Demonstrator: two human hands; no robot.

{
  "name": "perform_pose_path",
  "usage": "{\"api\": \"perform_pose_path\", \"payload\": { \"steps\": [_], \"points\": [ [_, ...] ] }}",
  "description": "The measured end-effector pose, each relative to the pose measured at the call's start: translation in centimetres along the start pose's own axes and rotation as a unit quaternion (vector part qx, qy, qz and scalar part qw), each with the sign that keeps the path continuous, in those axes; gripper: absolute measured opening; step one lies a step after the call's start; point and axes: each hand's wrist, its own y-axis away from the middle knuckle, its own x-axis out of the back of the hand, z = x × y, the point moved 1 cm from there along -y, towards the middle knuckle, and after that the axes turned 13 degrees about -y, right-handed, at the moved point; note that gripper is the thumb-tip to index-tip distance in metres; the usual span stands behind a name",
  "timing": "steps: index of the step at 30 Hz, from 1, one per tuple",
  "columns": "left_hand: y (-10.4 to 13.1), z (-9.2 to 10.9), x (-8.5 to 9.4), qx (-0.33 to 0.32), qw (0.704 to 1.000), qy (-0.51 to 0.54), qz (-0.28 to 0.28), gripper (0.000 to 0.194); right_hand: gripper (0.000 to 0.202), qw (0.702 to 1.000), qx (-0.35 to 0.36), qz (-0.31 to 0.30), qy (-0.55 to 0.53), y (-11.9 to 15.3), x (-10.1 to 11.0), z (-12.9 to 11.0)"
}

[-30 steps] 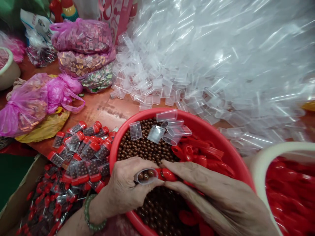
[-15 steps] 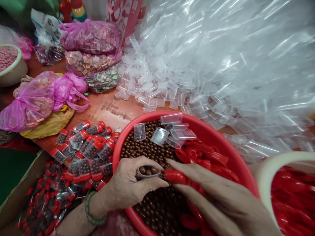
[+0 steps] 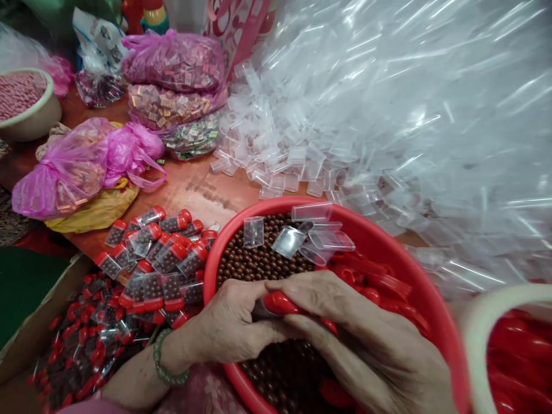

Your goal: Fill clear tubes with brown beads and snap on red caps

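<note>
My left hand (image 3: 241,322), a beaded bracelet at its wrist, is closed around a small clear plastic container, mostly hidden by the fingers. My right hand (image 3: 366,328) pinches a red cap (image 3: 279,303) against the container's open end; whether it is fully seated I cannot tell. Both hands are over a red basin (image 3: 211,273) of round brown candies (image 3: 248,261). Clear empty tubes (image 3: 288,241) lie on the candies at the far side, and loose red caps (image 3: 383,282) fill the right part of the basin.
Capped, filled containers (image 3: 153,290) pile up left of the basin, with more in a box (image 3: 81,339) below. A great heap of clear tubes (image 3: 366,115) spreads behind. Pink bags (image 3: 176,63) stand at back left. A cream bucket (image 3: 474,345) of red pieces is at right.
My right hand has moved left and brought the red cap onto the container's mouth, covering the candies seen inside before. The whole view has shifted slightly.
</note>
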Motion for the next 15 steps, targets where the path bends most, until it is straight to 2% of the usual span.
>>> {"api": "perform_pose_path", "payload": {
  "steps": [5,7,11,12,15],
  "points": [
    [-0.3,-0.1,-0.1,0.033,0.997,0.059,-0.03,0.021,0.021,0.996,0.039,-0.019,0.072,0.4,0.7,0.5],
    [-0.3,-0.2,-0.2,0.061,0.994,0.083,-0.033,0.02,0.025,0.988,0.078,-0.052,0.12,0.2,1.0,0.5],
    [-0.4,-0.5,-0.2,0.086,0.989,0.107,-0.046,0.018,0.056,0.965,0.122,-0.075,0.22,0.0,0.9,0.4],
    [-0.4,-0.6,-0.2,0.079,0.991,0.092,-0.051,0.017,0.051,0.966,0.119,-0.071,0.216,0.0,0.8,0.3],
    [-0.3,-0.5,0.0,0.044,0.996,0.019,-0.07,0.014,0.016,0.986,0.058,-0.057,0.145,0.0,0.4,-0.1]
  ]
}}
